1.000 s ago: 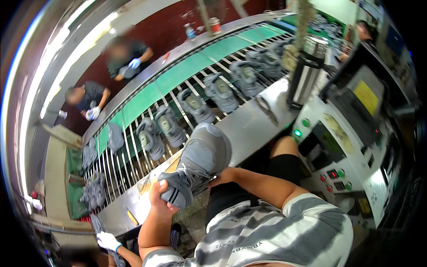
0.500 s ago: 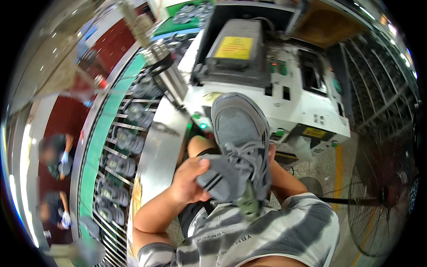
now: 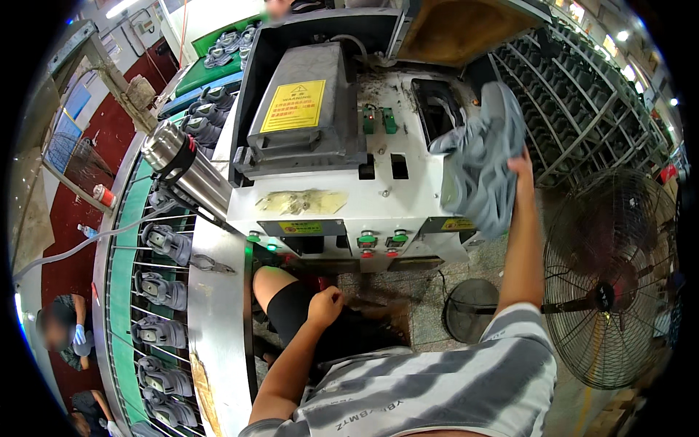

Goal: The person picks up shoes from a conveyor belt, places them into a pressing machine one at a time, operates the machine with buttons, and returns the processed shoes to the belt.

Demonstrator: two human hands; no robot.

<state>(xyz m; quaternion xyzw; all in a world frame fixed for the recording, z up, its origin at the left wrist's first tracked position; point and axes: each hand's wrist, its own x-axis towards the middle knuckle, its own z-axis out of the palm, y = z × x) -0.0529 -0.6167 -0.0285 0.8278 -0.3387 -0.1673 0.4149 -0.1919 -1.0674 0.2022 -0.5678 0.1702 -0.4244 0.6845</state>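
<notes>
- One grey mesh sneaker (image 3: 480, 164) sits at two o'clock, lifted over the white boxy machine (image 3: 342, 197); our right hand (image 3: 521, 164) grasps it from behind.
- Our left hand (image 3: 325, 304) rests loosely curled on the thigh, holding nothing.
- Seemingly the shoe is only nearing the machine's dark opening (image 3: 435, 109); more grey shoes wait on the green conveyor (image 3: 120, 291) at nine o'clock.

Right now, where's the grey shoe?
In the head view it is upper right: the grey shoe is held up by the right hand at the right edge of the white machine, beside its dark opening.
</notes>
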